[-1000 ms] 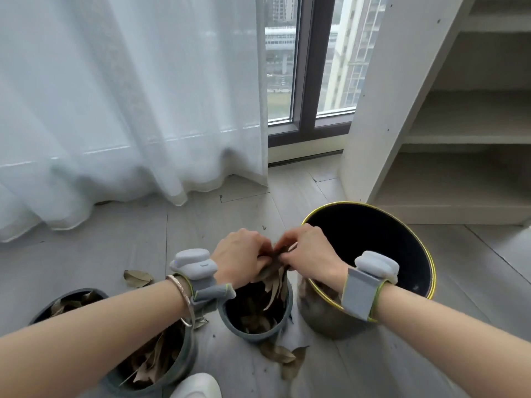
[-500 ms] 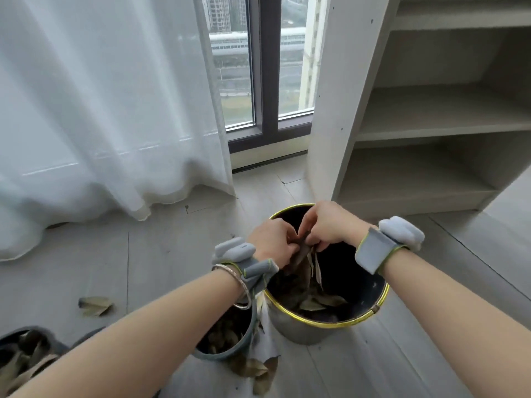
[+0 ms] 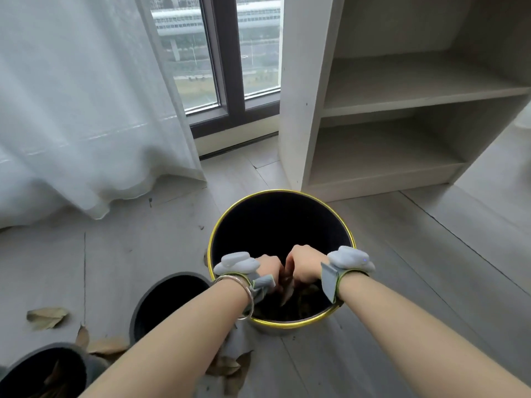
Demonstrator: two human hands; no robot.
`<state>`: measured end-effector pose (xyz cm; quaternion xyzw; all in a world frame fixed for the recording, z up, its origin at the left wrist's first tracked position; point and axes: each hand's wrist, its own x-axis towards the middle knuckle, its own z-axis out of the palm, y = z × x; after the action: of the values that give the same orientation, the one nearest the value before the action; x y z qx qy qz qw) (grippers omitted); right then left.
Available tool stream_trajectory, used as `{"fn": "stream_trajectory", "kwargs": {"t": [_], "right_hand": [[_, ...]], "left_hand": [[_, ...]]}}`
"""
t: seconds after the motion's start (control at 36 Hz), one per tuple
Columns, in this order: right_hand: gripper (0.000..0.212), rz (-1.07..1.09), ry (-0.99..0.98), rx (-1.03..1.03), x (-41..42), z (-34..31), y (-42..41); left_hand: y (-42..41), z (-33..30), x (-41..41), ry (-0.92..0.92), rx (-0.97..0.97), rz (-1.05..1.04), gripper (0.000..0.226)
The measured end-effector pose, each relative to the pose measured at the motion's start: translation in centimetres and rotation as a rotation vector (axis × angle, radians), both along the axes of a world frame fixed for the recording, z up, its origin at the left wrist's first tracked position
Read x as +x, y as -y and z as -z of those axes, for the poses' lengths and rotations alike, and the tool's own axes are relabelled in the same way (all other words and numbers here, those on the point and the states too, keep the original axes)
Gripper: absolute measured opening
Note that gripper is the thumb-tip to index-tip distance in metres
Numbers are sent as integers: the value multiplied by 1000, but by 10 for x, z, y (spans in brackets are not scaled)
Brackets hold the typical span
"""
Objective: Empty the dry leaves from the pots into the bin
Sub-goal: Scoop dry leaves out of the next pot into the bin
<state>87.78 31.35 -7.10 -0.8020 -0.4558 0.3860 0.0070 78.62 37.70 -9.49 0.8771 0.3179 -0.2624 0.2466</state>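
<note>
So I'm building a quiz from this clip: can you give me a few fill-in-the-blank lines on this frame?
1. Both hands, the left hand and the right hand, reach down into the ____.
2. The bin has a rim coloured ____.
3. The grey pot stands to the bin's ____.
4. A dry leaf lies on the ____.

Missing words: bin; yellow; left; floor
</note>
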Motion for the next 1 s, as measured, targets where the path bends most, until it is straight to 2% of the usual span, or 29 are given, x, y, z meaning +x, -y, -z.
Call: {"fn": "stream_trajectory", "kwargs": {"t": [0.08,0.17,0.33,0.42,0.53,0.61,0.67,0.75,0.81,0.83,0.92,1.0], "right_hand": [[35,-26,12,-3,1,2,-1],[38,-20,31,19,5,3,-2],[35,11,46,89,11,-2,-4],[31,20,35,145,8,-7,-7],[21,77,-45,334,-12,-19,-19],[7,179,-163,543,-41,-35,-31],[11,204,-198,676,-67,-48,-36],[16,99,-61,770,-110,-59,-35],[18,-34,20,724,-142,-54,-33],[19,-115,46,660,-156,-48,-31],[29,-321,141,363,-185,-20,-26],[39,-408,226,176,-197,12,-29]], "left_hand": [[-2,0,-1,-57,13,19,9],[-4,-6,-1,-20,38,5,26],[-19,-34,-22,130,44,33,39],[-27,-54,-40,264,-17,5,34],[-35,-73,-79,542,-87,-157,18],[-41,-77,-110,776,-6,-320,11],[-49,-74,-131,854,57,-438,9],[-61,-58,-158,753,89,-536,16],[-67,-42,-177,535,104,-483,10],[-68,-33,-184,407,130,-433,9],[-63,-10,-199,99,175,-283,32],[-59,6,-199,-58,183,-152,42]]}}
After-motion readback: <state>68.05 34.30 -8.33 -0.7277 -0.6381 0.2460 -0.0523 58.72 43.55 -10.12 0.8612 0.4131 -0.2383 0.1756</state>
